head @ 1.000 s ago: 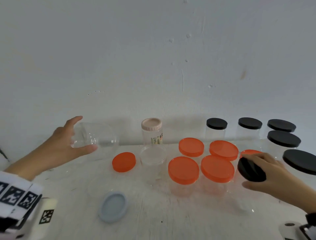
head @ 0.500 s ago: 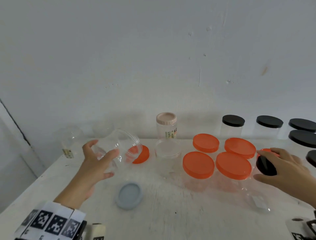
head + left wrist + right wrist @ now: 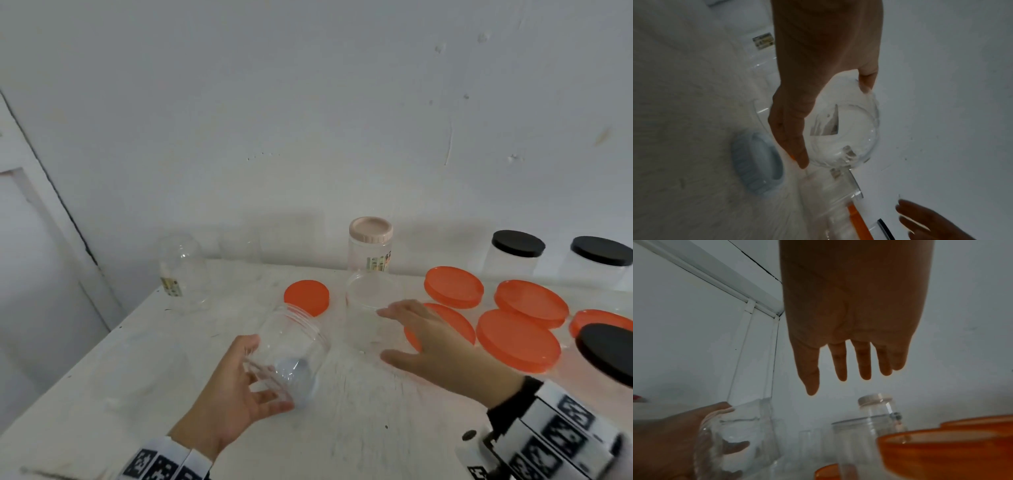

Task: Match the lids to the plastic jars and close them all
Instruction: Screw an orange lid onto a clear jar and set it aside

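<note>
A clear, lidless plastic jar (image 3: pixel 289 353) is gripped, tilted, above the white table (image 3: pixel 359 428) by the left hand (image 3: pixel 236 394), near centre. The right hand (image 3: pixel 442 346) is held spread and empty beside an open clear jar (image 3: pixel 371 308); a loose orange round lid (image 3: pixel 307 296) lies farther back.

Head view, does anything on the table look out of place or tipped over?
Nothing is spilled or damaged. The clear jar is tilted only because the left hand holds it; one orange lid lies loose.
</note>
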A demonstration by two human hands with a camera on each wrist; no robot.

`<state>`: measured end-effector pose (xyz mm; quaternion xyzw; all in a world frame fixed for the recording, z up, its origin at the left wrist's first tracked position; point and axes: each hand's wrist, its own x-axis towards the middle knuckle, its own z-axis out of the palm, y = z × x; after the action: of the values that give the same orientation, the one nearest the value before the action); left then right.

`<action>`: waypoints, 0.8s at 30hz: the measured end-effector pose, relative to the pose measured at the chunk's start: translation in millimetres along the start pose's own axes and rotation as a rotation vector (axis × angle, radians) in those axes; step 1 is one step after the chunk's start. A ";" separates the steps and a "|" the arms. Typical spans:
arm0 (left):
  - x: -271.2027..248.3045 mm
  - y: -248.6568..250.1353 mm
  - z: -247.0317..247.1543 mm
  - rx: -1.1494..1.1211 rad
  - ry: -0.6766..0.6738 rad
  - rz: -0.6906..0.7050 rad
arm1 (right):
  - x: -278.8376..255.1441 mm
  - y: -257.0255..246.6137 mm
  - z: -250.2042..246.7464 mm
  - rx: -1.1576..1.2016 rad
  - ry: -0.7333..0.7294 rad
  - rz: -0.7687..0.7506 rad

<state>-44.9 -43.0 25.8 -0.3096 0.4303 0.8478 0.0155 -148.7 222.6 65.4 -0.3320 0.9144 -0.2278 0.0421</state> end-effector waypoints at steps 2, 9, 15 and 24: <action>0.7 -1.1 -5.3 -0.002 -0.011 -0.024 | 15.8 -10.3 16.2 0.041 -0.067 -0.047; -2.7 -0.2 -37.3 0.027 -0.007 -0.017 | 74.2 -29.2 70.1 0.032 -0.288 -0.031; -14.0 -4.1 -43.3 0.048 0.037 0.023 | 116.2 -37.0 84.9 -0.008 -0.343 0.017; -0.7 -8.0 -52.8 0.084 0.053 0.058 | 183.4 -52.0 102.3 -0.090 -0.294 0.208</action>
<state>-15.0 -76.8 -2.8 -0.3183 0.4744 0.8207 -0.0075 -237.1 32.8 10.9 -0.2671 0.9370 -0.1302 0.1835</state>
